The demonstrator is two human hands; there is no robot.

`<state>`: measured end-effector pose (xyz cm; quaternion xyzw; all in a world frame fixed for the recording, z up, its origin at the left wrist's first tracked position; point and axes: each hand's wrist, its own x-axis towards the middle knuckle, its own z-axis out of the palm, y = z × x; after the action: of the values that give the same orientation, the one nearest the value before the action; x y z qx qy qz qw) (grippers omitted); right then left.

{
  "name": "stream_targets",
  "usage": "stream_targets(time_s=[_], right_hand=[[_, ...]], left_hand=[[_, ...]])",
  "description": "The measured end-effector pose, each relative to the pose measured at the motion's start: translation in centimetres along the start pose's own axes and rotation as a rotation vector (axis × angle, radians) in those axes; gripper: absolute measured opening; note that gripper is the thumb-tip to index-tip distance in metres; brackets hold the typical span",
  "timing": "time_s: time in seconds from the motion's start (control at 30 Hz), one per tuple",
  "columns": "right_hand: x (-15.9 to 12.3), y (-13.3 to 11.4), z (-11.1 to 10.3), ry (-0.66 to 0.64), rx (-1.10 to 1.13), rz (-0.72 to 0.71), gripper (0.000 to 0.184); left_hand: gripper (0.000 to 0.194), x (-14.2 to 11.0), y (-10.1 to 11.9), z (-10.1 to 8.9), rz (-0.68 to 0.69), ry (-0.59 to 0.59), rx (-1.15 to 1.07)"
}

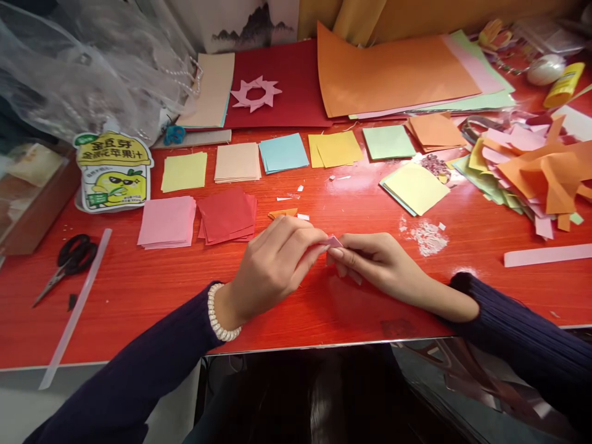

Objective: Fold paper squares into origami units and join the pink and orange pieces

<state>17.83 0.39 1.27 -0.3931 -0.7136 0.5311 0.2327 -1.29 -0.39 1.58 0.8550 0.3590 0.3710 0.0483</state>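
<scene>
Between my two hands is a small folded piece of pink paper (335, 242), pinched at the fingertips above the red table. My left hand (277, 256), with a pale beaded bracelet at its wrist, grips the paper's left side and hides part of it. From the right, my right hand (379, 259) holds the other side between thumb and fingers. Just beyond my left hand lie a folded orange paper piece (283, 213) and a red paper stack (227, 216). A pink square stack (166, 222) sits farther left.
Several coloured paper stacks form a row behind. A pink paper ring (256, 94) rests on dark red sheets. Scissors (69, 265) and a translucent strip (76, 308) lie at left; paper scraps (541, 166) heap at right. The table's front edge (333, 345) runs below my hands.
</scene>
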Motion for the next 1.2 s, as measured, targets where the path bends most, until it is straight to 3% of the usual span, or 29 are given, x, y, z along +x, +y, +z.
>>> stream_targets(time_s=[0.3,0.37,0.47,0.57,0.67,0.8,1.0,1.2], right_hand=[[-0.2,-0.4,0.0,-0.032,-0.012,-0.009,0.033],[-0.2,-0.4,0.0,-0.032,-0.010,-0.008,0.033],[-0.2,-0.4,-0.1,-0.022,-0.002,-0.005,0.033],[-0.2,-0.5,-0.2,-0.022,-0.004,-0.008,0.034],[-0.2,-0.6,-0.2,-0.025,-0.018,-0.015,0.033],[-0.1,-0.5,-0.1,-0.029,-0.009,-0.021,0.031],[-0.1,-0.3,0.0,-0.049,-0.052,-0.064,0.029],[-0.1,-0.1,0.0,-0.012,-0.076,-0.027,0.031]], left_hand=[[0.019,-0.6,-0.6,0.2,0.230,0.005,0.210],[0.018,-0.4,-0.5,0.1,0.180,0.012,0.164],[0.013,0.2,-0.1,-0.3,-0.066,0.012,-0.071],[0.014,0.8,0.0,-0.7,-0.320,-0.081,-0.343],[0.016,1.1,0.0,-0.9,-0.448,-0.198,-0.531],[0.014,1.0,0.2,-0.8,-0.447,-0.206,-0.539],[0.010,0.5,0.3,-0.2,-0.206,-0.067,-0.301],[0.014,0.5,0.0,0.0,-0.299,-0.122,-0.375]])
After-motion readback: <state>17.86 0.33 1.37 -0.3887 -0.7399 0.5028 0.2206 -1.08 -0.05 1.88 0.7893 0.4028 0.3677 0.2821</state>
